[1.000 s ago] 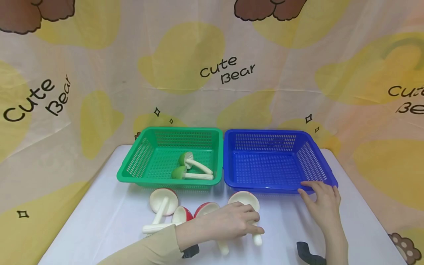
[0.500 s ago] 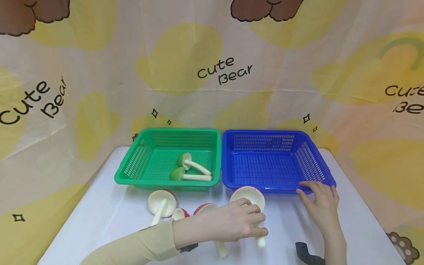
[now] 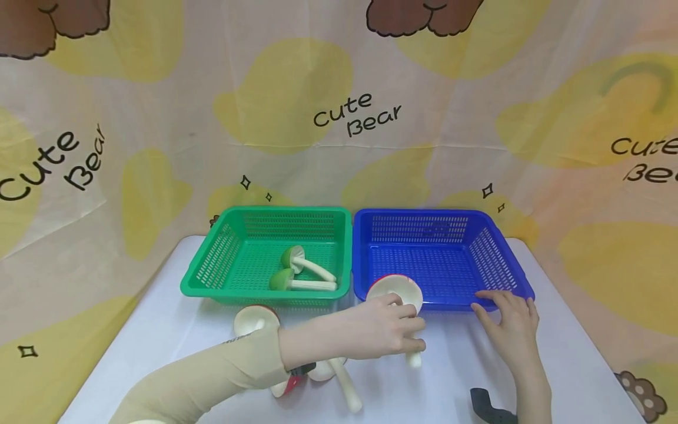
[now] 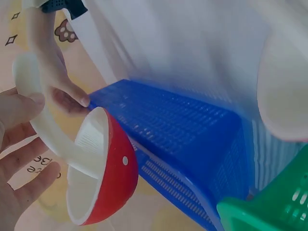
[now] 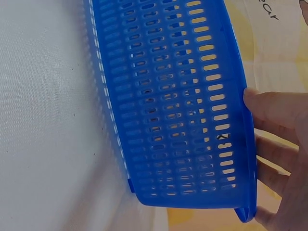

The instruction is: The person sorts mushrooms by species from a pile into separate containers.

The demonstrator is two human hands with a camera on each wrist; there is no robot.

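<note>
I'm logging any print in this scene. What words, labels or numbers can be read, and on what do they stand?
"Cute Bear" on the backdrop cloth, centre, above the green basket and blue basket.
"Cute Bear" on the cloth at left, its first letter cut by the frame edge.
"Cute Bea" on the cloth at right, cut off by the frame edge.
No readable print on the baskets or the red mushroom.

- The head camera sits high, facing forward and down over the table [image 3: 175,330], both baskets toward 12 o'clock.
- The left wrist camera rides close, tilted, looking along the blue basket [image 4: 192,144].
- The right wrist camera hangs very near that same blue basket's [image 5: 178,106] rim, which all three views share.
</note>
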